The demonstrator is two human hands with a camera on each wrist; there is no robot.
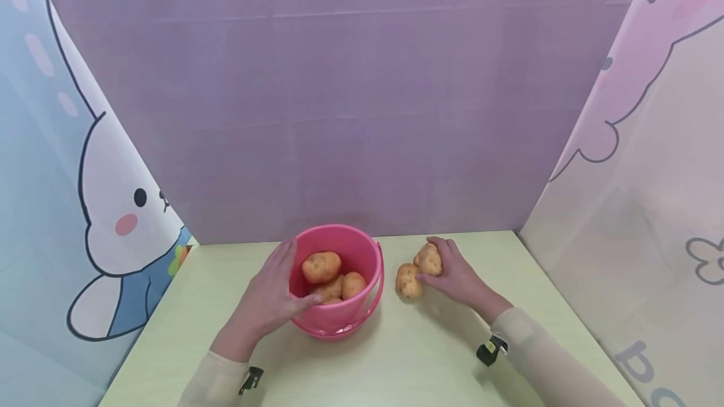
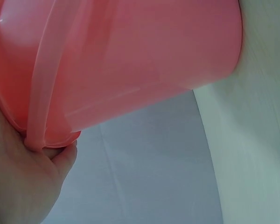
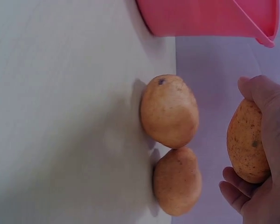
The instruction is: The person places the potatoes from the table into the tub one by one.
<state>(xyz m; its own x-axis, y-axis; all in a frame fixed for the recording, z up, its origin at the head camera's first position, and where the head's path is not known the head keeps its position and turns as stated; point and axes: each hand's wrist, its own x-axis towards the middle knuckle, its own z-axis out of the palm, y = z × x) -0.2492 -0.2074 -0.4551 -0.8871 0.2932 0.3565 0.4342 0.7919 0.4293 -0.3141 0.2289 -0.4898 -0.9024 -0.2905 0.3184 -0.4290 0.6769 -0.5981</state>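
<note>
My left hand (image 1: 270,294) grips the left side of the pink bucket (image 1: 362,316) at its rim, with the thumb over the front edge. Several potatoes (image 1: 321,267) lie inside the bucket. In the left wrist view, the hand holds the rim close to where the handle (image 2: 44,74) joins. To the right of the bucket, my right hand (image 1: 460,278) holds a potato (image 3: 246,144) between thumb and fingers, raised above the table. Two more potatoes, one nearer the bucket (image 3: 170,112) and one beside it (image 3: 177,182), rest on the table in the right wrist view.
The pale table (image 1: 362,375) ends at a purple backdrop (image 1: 362,112) just behind the bucket. Printed cartoon panels stand on the left (image 1: 34,218) and right (image 1: 639,225). The bucket's handle hangs down at its front right.
</note>
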